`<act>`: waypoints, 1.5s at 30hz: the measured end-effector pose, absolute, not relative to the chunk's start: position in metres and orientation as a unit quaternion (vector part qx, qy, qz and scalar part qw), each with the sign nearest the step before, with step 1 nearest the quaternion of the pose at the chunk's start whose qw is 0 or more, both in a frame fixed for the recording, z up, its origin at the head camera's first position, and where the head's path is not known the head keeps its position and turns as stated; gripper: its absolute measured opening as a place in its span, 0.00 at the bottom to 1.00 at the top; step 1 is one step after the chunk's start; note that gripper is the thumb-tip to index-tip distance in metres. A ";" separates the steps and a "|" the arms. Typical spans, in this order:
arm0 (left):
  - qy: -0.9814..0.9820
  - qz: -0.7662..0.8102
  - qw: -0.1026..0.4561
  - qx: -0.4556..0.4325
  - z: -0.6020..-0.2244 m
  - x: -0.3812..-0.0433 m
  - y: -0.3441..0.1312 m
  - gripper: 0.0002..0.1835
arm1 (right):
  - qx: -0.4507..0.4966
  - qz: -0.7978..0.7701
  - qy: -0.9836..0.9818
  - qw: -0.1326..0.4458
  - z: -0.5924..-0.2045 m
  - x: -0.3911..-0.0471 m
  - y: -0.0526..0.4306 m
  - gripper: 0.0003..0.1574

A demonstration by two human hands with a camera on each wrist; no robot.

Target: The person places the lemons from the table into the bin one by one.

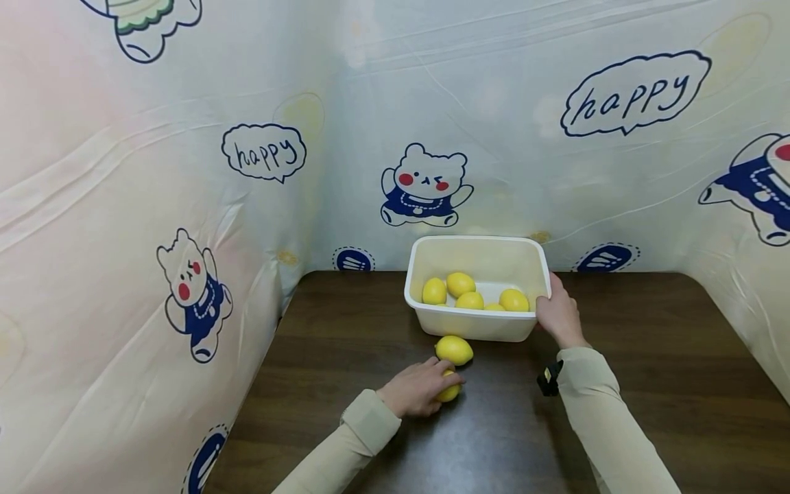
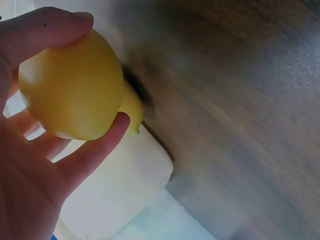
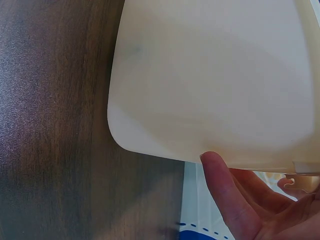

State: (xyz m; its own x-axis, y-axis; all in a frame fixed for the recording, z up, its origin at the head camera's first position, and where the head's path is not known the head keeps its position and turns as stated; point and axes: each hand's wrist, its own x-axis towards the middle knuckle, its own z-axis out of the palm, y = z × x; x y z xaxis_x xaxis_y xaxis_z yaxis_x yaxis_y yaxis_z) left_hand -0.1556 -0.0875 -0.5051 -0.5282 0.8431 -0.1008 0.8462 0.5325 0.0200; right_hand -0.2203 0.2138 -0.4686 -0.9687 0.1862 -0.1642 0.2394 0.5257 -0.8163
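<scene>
My left hand (image 1: 420, 390) grips a yellow lemon (image 2: 72, 87) between thumb and fingers, low over the table in front of the bin. A second lemon (image 1: 454, 350) lies on the table just beyond it, close to the bin's front wall. The white plastic bin (image 1: 475, 324) stands near the table's back edge, with several lemons (image 1: 470, 300) inside, some partly hidden by its front rim. At the bin's right end, my right hand (image 1: 560, 314) holds the rim and side wall. In the right wrist view, fingers (image 3: 225, 190) touch the bin's outside.
The dark wood-grain table (image 1: 654, 370) ends at a patterned fabric sheet (image 1: 518, 158) behind it, and the sheet also hangs along the left and right. A small black device (image 1: 549, 379) is on my right wrist.
</scene>
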 end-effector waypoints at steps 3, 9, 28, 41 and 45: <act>0.873 -0.011 0.040 0.487 -0.502 -0.155 -0.087 0.32 | 0.122 -0.471 0.873 0.028 -0.469 -0.220 0.214 0.42; 0.872 -0.010 0.035 0.489 -0.493 -0.154 -0.084 0.33 | 0.123 -0.470 0.873 0.025 -0.469 -0.220 0.214 0.42; 0.861 0.008 0.004 0.509 -0.471 -0.154 -0.077 0.31 | 0.123 -0.459 0.880 0.021 -0.468 -0.218 0.213 0.41; 0.854 -0.001 -0.026 0.520 -0.453 -0.158 -0.069 0.31 | 0.117 -0.463 0.878 0.022 -0.466 -0.217 0.213 0.42; 0.856 0.001 -0.017 0.517 -0.447 -0.160 -0.067 0.31 | 0.116 -0.470 0.875 0.025 -0.468 -0.217 0.214 0.42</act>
State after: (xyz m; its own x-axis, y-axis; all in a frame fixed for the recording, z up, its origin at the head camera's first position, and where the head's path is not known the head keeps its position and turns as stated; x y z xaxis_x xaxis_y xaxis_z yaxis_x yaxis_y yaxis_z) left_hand -0.1598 -0.0673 -0.4472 -0.4651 0.8847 0.0311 0.8848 0.4657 -0.0160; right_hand -0.2170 0.2138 -0.4677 -0.9720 0.1794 -0.1520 0.2258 0.5318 -0.8162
